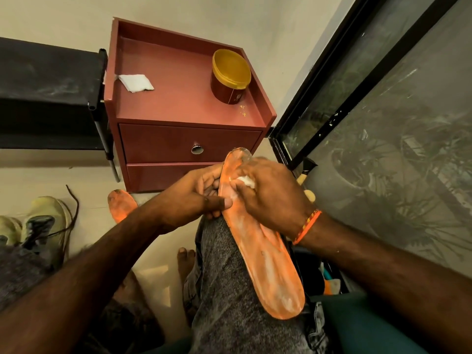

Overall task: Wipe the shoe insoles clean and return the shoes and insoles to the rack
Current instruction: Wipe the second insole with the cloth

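Pale floor tiles run under everything, and closest to me a long orange foam insole [258, 241] lies along the person's grey-trousered knee [224, 277], heel end at 5 o'clock, toe at 12. It carries whitish smears. The left hand [194, 198] grips its near edge from 9 o'clock, thumb pressed on top, fingers curled underneath. The right hand [270, 192] pinches a small wad of white tissue [246, 180] against the upper half, so I judge the wiping step is under way on this insole. Further left, at 9 o'clock, a second orange insole [120, 204] waits on the floor beside pale yellow-green laced sneakers [38, 226]. Beyond stand a reddish-brown drawer cabinet [189, 141] holding a folded white tissue [135, 83] and a yellow-lidded round jar [229, 75], and the black rack [48, 98] at 10 o'clock. Next, the tissue should travel down toward the heel.
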